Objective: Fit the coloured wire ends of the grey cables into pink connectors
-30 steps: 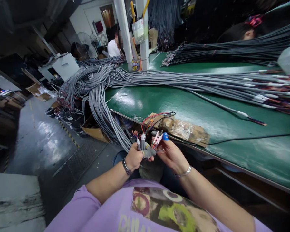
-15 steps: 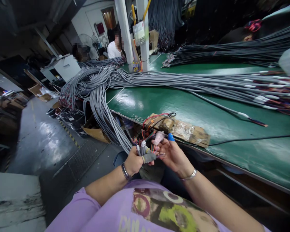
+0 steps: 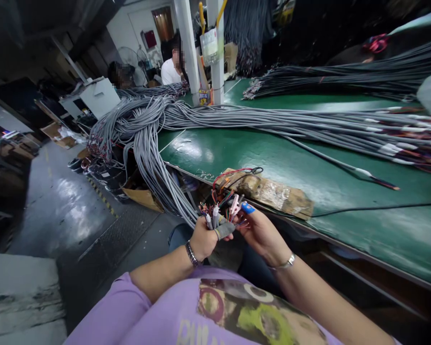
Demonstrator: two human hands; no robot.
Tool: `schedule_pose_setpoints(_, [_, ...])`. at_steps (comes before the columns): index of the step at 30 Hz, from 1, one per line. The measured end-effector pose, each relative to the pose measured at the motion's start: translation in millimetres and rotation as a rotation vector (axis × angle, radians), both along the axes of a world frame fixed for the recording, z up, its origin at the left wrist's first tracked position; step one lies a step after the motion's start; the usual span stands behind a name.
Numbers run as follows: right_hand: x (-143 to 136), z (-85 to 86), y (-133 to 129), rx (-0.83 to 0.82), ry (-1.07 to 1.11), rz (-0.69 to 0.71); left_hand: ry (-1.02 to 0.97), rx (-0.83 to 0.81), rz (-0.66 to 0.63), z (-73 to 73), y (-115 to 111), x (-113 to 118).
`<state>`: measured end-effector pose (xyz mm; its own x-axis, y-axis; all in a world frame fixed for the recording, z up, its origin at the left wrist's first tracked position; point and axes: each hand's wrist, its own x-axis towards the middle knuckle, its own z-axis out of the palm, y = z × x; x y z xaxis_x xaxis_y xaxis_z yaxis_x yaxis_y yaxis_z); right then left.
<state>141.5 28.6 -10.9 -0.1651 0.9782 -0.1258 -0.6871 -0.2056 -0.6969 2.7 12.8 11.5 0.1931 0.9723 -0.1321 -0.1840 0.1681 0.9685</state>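
A bundle of grey cables (image 3: 179, 191) hangs off the bench edge and runs into my left hand (image 3: 205, 239), which is wrapped round it close to the stripped ends. Thin coloured wires (image 3: 231, 215) fan out of the cable ends, and a grey cover sits on my left thumb. Close beside it, my right hand (image 3: 264, 235) has its fingers bent around a small pinkish-white piece (image 3: 234, 205), whose kind I cannot make out. Some loose wires pass by these fingertips. A blue cover (image 3: 247, 207) wraps one right digit.
On the green bench (image 3: 230, 148) lies a long row of grey cables (image 3: 273, 120). At its near edge sits a taped cardboard piece (image 3: 273, 191) with red and black leads. Darker cables (image 3: 330, 79) lie behind. A person in white (image 3: 170, 72) is beyond the white post (image 3: 187, 48).
My right hand has closed in towards the wires, its blue-covered digit tipping left and down. The pinkish-white piece stands more upright and less blurred. The left hand keeps its hold.
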Motion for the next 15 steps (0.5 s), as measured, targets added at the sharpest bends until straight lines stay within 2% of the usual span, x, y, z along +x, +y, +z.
schedule_pose_setpoints(7, [-3.3, -9.1, 2.4, 0.072, -0.152, -0.065, 0.015, -0.009, -0.077, 5.6, 4.0, -1.1])
schedule_pose_setpoints(15, [-5.7, -1.7, 7.5, 0.043, 0.029, 0.175, -0.022, -0.027, -0.029, 4.5, 8.6, 2.0])
